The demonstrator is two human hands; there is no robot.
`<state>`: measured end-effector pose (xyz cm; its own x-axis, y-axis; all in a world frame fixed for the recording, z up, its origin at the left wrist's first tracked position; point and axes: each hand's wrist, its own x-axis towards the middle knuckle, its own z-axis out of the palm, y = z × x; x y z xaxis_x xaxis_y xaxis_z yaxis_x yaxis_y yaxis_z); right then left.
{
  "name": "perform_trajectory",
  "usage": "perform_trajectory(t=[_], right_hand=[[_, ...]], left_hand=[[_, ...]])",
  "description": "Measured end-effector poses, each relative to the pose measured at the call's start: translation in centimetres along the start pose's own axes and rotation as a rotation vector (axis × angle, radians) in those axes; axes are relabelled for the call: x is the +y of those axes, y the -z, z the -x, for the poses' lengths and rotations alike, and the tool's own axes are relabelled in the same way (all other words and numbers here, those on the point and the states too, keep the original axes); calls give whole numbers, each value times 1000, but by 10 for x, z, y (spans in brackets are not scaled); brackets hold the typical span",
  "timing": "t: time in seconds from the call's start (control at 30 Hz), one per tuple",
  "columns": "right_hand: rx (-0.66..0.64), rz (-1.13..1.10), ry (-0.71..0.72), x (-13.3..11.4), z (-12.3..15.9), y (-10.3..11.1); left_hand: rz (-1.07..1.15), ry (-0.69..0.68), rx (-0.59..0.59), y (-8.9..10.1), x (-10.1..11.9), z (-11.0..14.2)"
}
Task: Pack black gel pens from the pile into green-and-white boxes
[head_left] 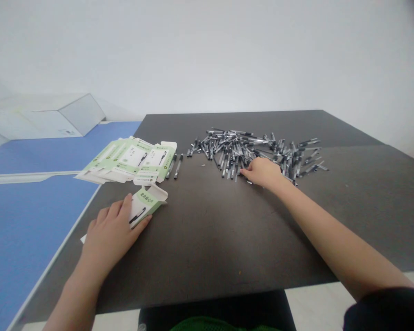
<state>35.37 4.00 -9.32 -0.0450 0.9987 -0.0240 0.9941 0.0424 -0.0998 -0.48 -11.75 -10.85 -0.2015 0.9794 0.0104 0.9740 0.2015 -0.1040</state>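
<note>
My left hand (110,230) is wrapped around a small white and green carton (146,202) printed with a pen picture. The carton lies on the table with its end flap open, facing away to the right. At the near edge of a large heap of clear and black pens (234,151), my right hand (262,172) reaches down with its fingers curled. Its thumb points left against the pens; what the fingers grip is hidden from view.
Flat, unfolded green and white cartons (124,158) overlap at the left of the dark table (200,248). Two loose pens (178,166) lie beside them. A blue surface (20,220) adjoins at left, with a large white box (37,122) at its back. A white wall stands behind.
</note>
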Motion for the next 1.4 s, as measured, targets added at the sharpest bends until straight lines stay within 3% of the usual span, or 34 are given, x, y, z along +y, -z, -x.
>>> perform_trajectory(t=[0.07,0.17,0.27,0.33,0.37,0.47,0.6,0.67,0.73,0.83,0.97,1.17,1.4], right_hand=[[-7,28,-19,-3,-5,-6],[-16,51,-1,-3,-6,-7],[-18,64,19,0,8,7],[11,34,38,-2,28,21],[43,-13,69,-4,41,27],[136,-246,273,-18,84,40],[91,-368,572,-41,127,38],[62,-365,635,-41,128,35],[74,-390,581,-29,114,33],[178,-358,371,3,75,29],[102,-194,307,35,35,9],[81,-118,347,35,31,-24],[122,-96,439,35,33,-35]], left_hand=[[8,-9,46,-1,0,1],[91,-95,219,3,1,4],[293,-192,393,13,12,9],[510,-240,417,22,29,12],[649,-261,353,26,40,14],[1082,-288,-49,37,85,17],[1530,-333,-469,42,140,10],[1650,-330,-540,41,154,0],[1735,-257,-514,35,157,-11],[1818,-151,-502,21,152,-24],[1797,-210,-529,3,146,-28],[1676,-258,-405,-14,153,-24],[1536,-304,-321,-15,154,-22]])
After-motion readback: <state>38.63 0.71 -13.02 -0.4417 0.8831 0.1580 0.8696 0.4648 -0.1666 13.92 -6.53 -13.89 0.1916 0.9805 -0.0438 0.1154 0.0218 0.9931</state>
